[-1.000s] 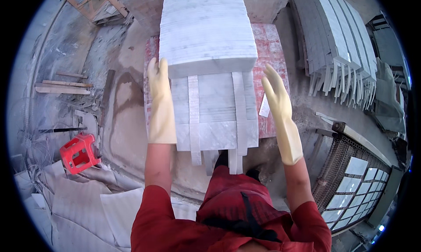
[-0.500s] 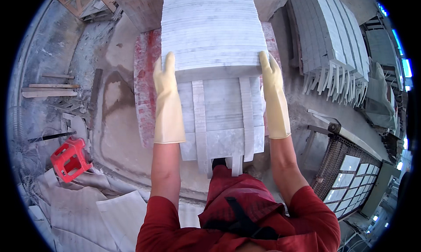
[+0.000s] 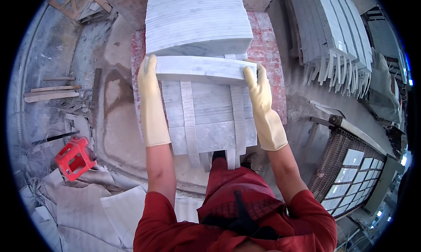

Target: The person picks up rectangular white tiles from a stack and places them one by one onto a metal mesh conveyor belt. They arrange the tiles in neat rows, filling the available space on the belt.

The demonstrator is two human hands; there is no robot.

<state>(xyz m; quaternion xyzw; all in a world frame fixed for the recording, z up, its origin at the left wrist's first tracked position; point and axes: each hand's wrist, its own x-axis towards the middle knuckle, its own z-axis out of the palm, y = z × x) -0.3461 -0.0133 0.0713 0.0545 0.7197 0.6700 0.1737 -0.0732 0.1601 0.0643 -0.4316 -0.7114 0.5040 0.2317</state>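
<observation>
A pale grey marble slab (image 3: 201, 69) stands on edge, tipped away from a tall stack of upright marble slabs (image 3: 197, 19). My left hand (image 3: 150, 98), in a cream rubber glove, presses flat against the slab's left end. At the right end my right hand (image 3: 262, 105), also gloved, grips the slab. Below the held slab lies a flat marble slab (image 3: 209, 116) with two narrow stone strips (image 3: 188, 120) laid across it.
A red plastic stool (image 3: 74, 157) stands at lower left among white sheeting. Wooden planks (image 3: 50, 94) lie at the left. More marble slabs (image 3: 337, 37) lean at the upper right. A metal mesh rack with tiles (image 3: 351, 173) sits at the right.
Both hands moved inward from beside the stack and closed on the ends of the front slab, which now stands apart from the stack.
</observation>
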